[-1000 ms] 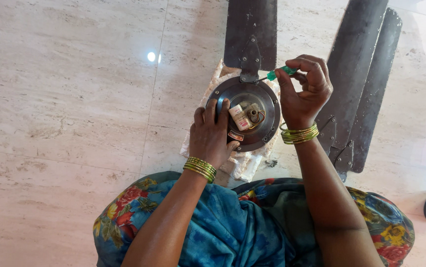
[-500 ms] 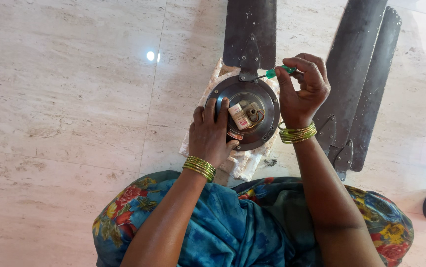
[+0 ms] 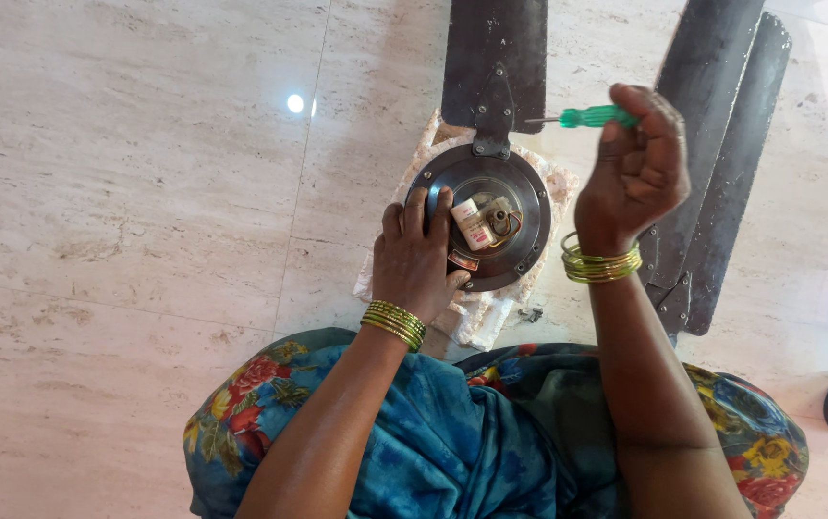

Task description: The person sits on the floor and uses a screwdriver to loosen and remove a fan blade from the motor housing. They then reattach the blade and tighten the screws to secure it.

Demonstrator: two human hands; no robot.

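Fan motor on a cloth, between two hands.

The left hand [image 3: 418, 258] lies flat on the fan motor [image 3: 480, 215], fingers spread; the right hand [image 3: 637, 171] grips a green screwdriver [image 3: 582, 117], its tip seemingly near the blade bracket [image 3: 494, 113].

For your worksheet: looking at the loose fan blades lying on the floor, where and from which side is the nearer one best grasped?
Probably by its narrow metal bracket end, from the person's right side. The blade is long, flat and flush with the floor, so its bracket likely offers the easiest edge.
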